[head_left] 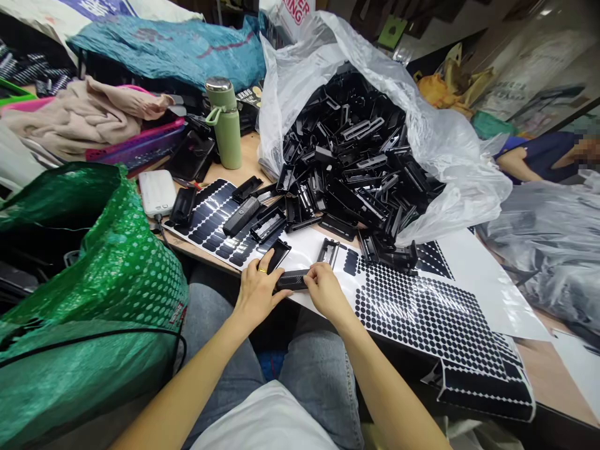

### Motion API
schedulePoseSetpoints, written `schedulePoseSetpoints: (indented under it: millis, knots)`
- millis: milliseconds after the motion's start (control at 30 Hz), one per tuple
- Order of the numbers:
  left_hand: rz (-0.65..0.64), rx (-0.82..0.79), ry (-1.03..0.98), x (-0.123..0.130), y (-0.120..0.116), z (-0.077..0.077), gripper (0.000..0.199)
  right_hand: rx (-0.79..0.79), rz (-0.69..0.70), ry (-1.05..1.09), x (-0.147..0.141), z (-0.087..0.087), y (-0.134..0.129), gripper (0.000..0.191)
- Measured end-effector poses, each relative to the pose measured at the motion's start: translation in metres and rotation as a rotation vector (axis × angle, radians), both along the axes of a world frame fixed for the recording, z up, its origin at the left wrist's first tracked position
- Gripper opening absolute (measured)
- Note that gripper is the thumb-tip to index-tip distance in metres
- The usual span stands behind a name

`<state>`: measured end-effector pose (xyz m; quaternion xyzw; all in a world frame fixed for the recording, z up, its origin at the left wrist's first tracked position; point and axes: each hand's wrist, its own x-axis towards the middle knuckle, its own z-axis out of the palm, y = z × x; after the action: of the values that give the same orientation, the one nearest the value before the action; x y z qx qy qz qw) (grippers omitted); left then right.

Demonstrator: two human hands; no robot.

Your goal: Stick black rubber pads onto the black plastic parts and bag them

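My left hand (259, 289) steadies the left end of a black textured plastic casing (291, 279) at the table's front edge. Its fingers reach over a second, hollow black casing (280, 251) just behind. At the casing's right end is my right hand (324, 289), with thumb and forefinger pinched on it; whether a small sticker is between those fingertips is hidden. One more open black frame (328, 251) lies right behind my right hand. To the right is a sheet of round black stickers (422, 312), and a sheet of oblong black stickers (206, 231) is on the left.
A clear plastic bag (295, 69) spills many black casings onto the table. A green bottle (229, 134) and a white power bank (157, 192) stand left. A green bag (140, 262) sits beside my left leg. Another person's arm (515, 164) shows at far right.
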<state>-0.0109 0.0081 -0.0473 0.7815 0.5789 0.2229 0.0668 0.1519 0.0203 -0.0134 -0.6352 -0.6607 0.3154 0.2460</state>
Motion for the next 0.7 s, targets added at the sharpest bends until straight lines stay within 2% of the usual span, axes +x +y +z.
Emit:
schedulePoseSetpoints:
  millis: [200,267,300,400,433,500,600,700]
  knots:
    - [-0.017,-0.005,0.011,0.0,0.0,-0.001,0.037,0.049,-0.006,-0.004,-0.005,-0.006,-0.007,0.012]
    - [-0.015,-0.009,0.0,0.0,0.001,-0.001,0.037,0.087,-0.04,-0.012,-0.004,-0.005,-0.008,0.004]
    - [-0.015,-0.011,-0.007,0.0,0.001,-0.001,0.036,0.109,-0.075,-0.022,0.0,-0.004,-0.006,0.007]
    - [-0.017,-0.018,-0.049,-0.001,0.003,0.0,0.035,0.156,-0.279,-0.104,0.022,0.001,0.014,0.021]
    - [-0.021,-0.016,-0.074,-0.002,0.003,0.0,0.035,0.154,-0.363,-0.144,0.032,0.002,0.025,0.021]
    - [-0.035,-0.001,-0.151,-0.004,0.005,0.001,0.033,0.129,-0.444,-0.175,0.052,0.0,0.047,0.021]
    - [-0.047,-0.001,-0.33,-0.008,0.007,0.008,0.03,0.075,-0.501,-0.18,0.071,-0.012,0.073,0.02]
    - [-0.017,-0.137,-0.502,-0.01,0.008,0.019,0.032,0.07,-0.496,-0.149,0.076,-0.025,0.086,0.021]
